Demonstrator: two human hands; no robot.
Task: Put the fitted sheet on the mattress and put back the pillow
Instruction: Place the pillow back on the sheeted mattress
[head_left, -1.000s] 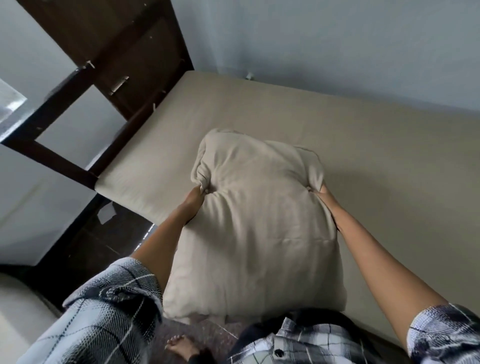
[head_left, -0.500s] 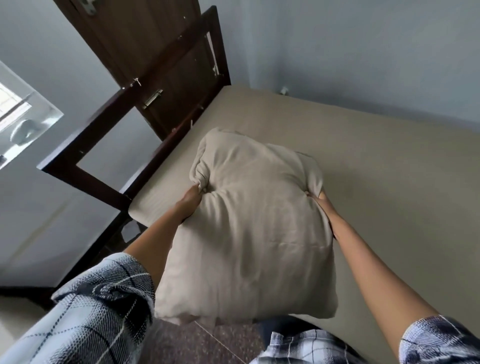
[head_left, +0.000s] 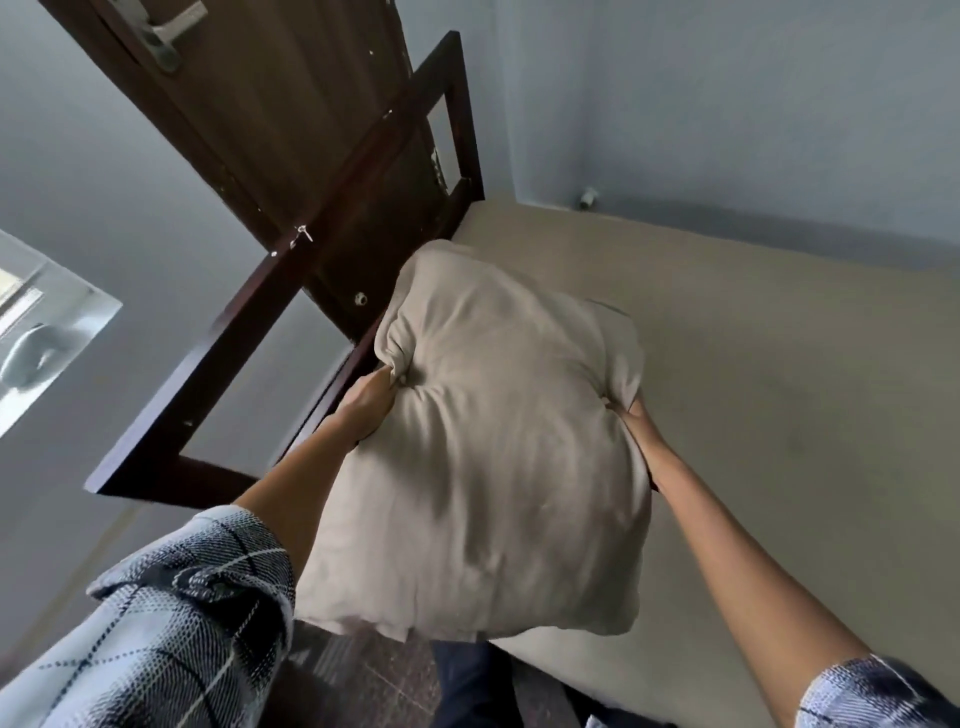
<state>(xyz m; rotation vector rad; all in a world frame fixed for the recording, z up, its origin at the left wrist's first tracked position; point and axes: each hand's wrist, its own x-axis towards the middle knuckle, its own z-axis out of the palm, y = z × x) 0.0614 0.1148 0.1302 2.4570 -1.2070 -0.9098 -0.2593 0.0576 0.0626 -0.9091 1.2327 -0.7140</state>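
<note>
head view: the beige pillow (head_left: 483, 441) is held in the air above the smooth fitted sheet (head_left: 779, 364), close beside the dark wooden bed frame (head_left: 249, 322). the left hand (head_left: 366, 402) has its fingers clamped on a bunched fold at the pillow's left edge. the right hand (head_left: 636, 423) has its fingers curled into the right edge.

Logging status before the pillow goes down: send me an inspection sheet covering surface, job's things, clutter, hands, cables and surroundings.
Surface: mattress under a beige sheet, smooth where visible.
Job's things: pillow in a beige case, held over the bed's near edge.
Clutter: nothing seen.
Hands: left hand grips the pillow's upper left side; right hand grips its right side, fingers mostly hidden.
Cables: nothing seen.
Surroundings: dark wooden bed frame, brown door, grey-blue wall.
</note>
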